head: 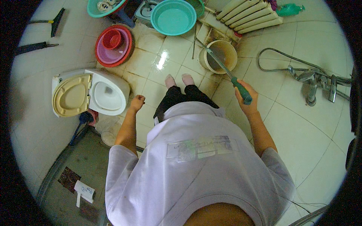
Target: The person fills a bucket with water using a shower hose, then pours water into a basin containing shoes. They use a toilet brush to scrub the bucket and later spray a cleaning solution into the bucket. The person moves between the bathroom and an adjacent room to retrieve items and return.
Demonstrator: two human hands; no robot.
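My right hand (246, 97) is closed around the green grip of a long-handled tool (222, 65) with a thin crosswise head, apparently a squeegee. Its shaft slants across a whitish bucket (204, 60) of murky brownish water, and the head is beyond the bucket's far left side. My left hand (137, 103) hangs beside the toilet bowl (109, 94) with its fingers curled; nothing shows in it. The toilet's yellowish seat and lid (70, 96) are raised.
Nested red and pink basins (97, 49) stand on the tiled floor (150, 67). A turquoise basin (174, 21) is ahead, left of a radiator (249, 15). A shower mixer with hose (308, 76) is on the right wall. A toilet brush (84, 116) stands behind my left arm.
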